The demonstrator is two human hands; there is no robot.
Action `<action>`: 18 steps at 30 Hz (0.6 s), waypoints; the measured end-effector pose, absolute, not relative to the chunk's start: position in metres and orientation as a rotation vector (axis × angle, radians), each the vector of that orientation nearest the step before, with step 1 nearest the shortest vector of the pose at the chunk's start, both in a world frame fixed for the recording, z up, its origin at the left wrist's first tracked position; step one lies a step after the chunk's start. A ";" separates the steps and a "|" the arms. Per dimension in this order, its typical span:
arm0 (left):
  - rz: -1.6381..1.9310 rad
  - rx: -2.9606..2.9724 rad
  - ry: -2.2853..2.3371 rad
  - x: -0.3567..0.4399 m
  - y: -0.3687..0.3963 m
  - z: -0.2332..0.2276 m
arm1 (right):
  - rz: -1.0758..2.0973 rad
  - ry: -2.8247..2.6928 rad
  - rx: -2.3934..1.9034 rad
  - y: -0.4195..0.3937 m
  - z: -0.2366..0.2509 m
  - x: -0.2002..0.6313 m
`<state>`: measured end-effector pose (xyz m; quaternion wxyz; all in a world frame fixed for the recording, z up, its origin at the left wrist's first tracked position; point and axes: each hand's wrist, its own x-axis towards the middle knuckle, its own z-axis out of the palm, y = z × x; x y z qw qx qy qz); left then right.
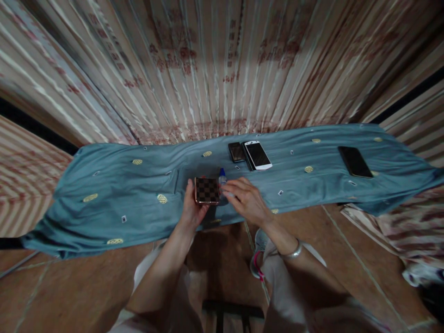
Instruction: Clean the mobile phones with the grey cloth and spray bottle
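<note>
My left hand (194,206) is wrapped round a small square checkered case (207,190), brown and dark, with a shiny rose-gold edge. It is held above the near edge of the blue cloth, and I cannot tell whether it is a phone in a cover. At its right side is my right hand (248,200), fingers bent and drawn together near the case's edge. Something pale shows at those fingertips, too small to name. Just beyond them is a small clear bottle (222,178) with a blue cap; whether my fingers touch it is unclear.
A blue cloth (104,180) with yellow prints covers the long table. Farther back lie a small dark phone (236,152) and a white-framed phone (257,155), close together. A black phone (355,161) is at the right. Patterned curtains (208,69) hang behind.
</note>
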<state>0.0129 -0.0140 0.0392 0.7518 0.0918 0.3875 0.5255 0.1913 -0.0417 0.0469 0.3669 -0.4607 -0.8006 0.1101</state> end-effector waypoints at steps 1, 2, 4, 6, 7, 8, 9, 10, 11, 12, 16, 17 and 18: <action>1.150 0.225 0.842 0.013 -0.014 0.039 | 0.312 -1.991 -1.235 -0.039 0.047 0.197; 1.153 0.246 0.840 0.014 -0.013 0.040 | 0.357 -1.940 -1.291 -0.037 0.046 0.202; 1.164 0.270 0.843 0.016 -0.012 0.041 | 0.520 -1.902 -1.396 -0.032 0.043 0.210; 1.177 0.280 0.839 0.021 -0.009 0.043 | 0.771 -1.894 -1.470 -0.029 0.038 0.213; 1.184 0.282 0.827 0.024 -0.007 0.044 | 0.901 -1.863 -1.481 -0.028 0.035 0.213; 1.192 0.281 0.811 0.028 -0.005 0.045 | 1.015 -1.802 -1.469 -0.027 0.031 0.211; 1.196 0.276 0.794 0.032 -0.003 0.045 | 1.105 -1.722 -1.433 -0.027 0.028 0.209; 1.198 0.271 0.780 0.036 0.000 0.045 | 1.172 -1.643 -1.392 -0.026 0.026 0.207; 1.200 0.266 0.772 0.040 0.002 0.045 | 1.227 -1.564 -1.368 -0.026 0.023 0.205; 1.202 0.265 0.769 0.045 0.004 0.044 | 1.276 -1.479 -1.361 -0.026 0.021 0.203; 1.246 0.255 0.798 0.059 0.011 0.039 | 1.425 -1.079 -1.340 -0.026 0.019 0.196; 1.254 0.249 0.805 0.062 0.012 0.038 | 1.457 -0.994 -1.310 -0.026 0.019 0.196; 1.255 0.247 0.810 0.065 0.012 0.038 | 1.487 -0.918 -1.276 -0.026 0.020 0.195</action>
